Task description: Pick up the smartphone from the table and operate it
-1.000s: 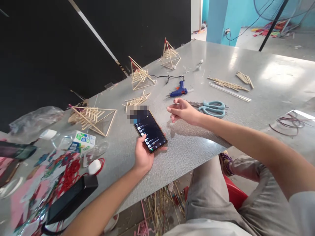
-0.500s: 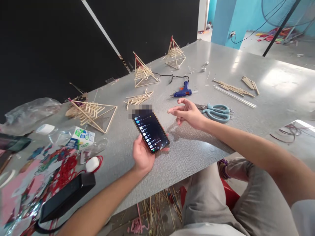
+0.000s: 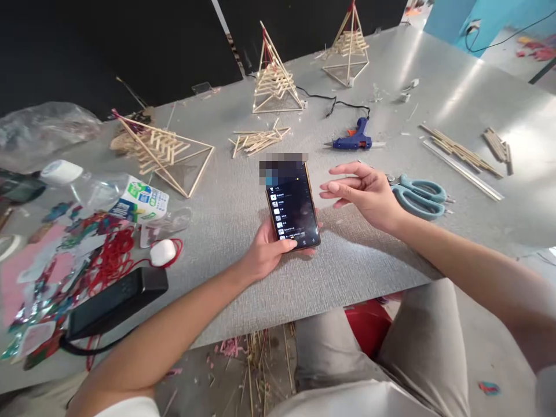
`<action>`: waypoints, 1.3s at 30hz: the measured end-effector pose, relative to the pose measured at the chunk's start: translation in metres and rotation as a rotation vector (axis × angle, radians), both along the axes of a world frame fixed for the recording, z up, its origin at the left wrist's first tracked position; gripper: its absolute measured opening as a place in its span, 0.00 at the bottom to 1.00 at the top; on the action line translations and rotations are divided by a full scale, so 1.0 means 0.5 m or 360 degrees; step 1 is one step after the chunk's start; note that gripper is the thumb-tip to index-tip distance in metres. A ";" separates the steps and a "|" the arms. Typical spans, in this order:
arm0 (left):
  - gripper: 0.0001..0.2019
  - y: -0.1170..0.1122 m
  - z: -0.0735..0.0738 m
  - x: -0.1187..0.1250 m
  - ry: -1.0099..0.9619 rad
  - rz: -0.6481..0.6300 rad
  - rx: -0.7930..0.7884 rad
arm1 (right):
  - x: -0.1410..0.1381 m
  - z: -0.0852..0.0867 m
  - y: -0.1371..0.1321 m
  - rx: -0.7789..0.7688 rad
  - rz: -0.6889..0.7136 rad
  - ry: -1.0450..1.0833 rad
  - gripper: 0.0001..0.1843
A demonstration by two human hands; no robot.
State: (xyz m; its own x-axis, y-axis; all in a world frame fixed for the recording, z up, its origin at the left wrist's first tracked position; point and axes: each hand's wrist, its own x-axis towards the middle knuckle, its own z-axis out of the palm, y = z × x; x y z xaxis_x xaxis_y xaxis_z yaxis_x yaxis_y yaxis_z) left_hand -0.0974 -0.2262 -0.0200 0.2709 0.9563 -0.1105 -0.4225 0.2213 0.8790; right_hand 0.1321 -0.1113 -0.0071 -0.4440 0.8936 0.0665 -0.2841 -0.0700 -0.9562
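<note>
My left hand (image 3: 266, 252) grips a black smartphone (image 3: 292, 205) by its lower end, thumb on the bottom of the lit screen, which shows a list. The phone's back rests over the grey table (image 3: 347, 260). My right hand (image 3: 364, 192) hovers just right of the phone, fingers stretched out and pointing left toward the screen, holding nothing. Teal scissors (image 3: 416, 194) lie right behind that hand.
Stick pyramids stand at the back (image 3: 274, 81) (image 3: 348, 45), one lies tipped at left (image 3: 167, 153). Loose sticks (image 3: 257, 141), a blue glue gun (image 3: 355, 139) with its cord, stick bundles (image 3: 460, 152), a plastic bottle (image 3: 108, 194), red cord (image 3: 110, 258) and a black power bank (image 3: 115, 301) surround me.
The view has dropped and shifted so everything sits higher in frame. My left hand turned the phone more upright. My right hand came closer to the screen, fingers straighter.
</note>
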 end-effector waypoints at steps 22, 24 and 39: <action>0.33 0.033 -0.002 -0.007 -0.0179 -0.0185 -0.0054 | -0.114 -0.066 0.055 0.0215 -0.0631 -0.0264 0.34; 0.34 0.032 -0.001 -0.008 -0.0195 -0.0192 -0.0037 | -0.106 -0.072 0.059 0.0232 -0.0617 -0.0278 0.35; 0.28 0.036 -0.005 -0.006 -0.0087 -0.0089 -0.0184 | -0.125 -0.052 0.046 0.0263 -0.0274 -0.0160 0.35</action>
